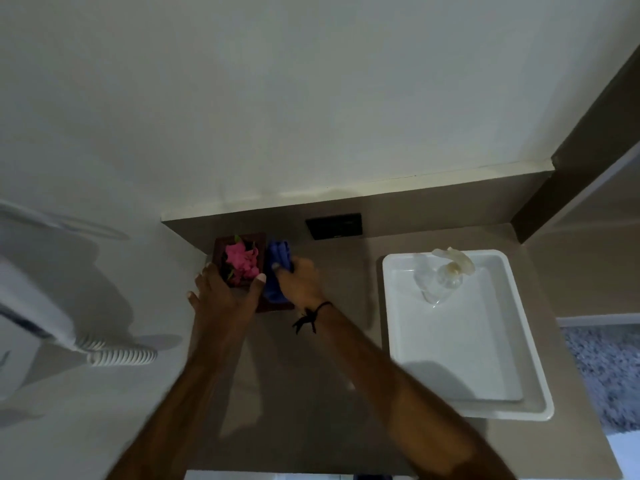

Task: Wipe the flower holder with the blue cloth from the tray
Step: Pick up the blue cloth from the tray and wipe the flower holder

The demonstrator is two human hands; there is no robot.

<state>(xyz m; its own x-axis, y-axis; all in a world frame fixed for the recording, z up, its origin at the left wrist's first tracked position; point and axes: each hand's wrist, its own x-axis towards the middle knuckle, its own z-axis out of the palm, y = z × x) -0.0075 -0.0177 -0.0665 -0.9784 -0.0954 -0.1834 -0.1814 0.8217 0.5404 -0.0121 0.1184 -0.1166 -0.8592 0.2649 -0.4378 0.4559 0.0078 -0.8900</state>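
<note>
**Blue cloth pressed to the flower holder's right side**

Your two forearms reach in from the bottom edge, closest to the lens, and meet at the flower holder [258,271], which serves as the landmark for everything else. Under it runs the brown table [332,393], and the holder stands at the table's far left end, in the corner against the wall. Well to the right of the holder lies the white tray [519,375], carrying a clear glass bottle [438,278] at its far end. Your left hand [221,292] is clamped on the holder's near end, with the thumb against its right rim and the fingers spread down its left side. Your right hand [301,280] is closed on the bunched blue cloth [278,271], which touches the holder's right side. Pink flowers [242,261] fill the holder. A dark cord [310,315] circles your right wrist, just right of the holder's near corner.
</note>
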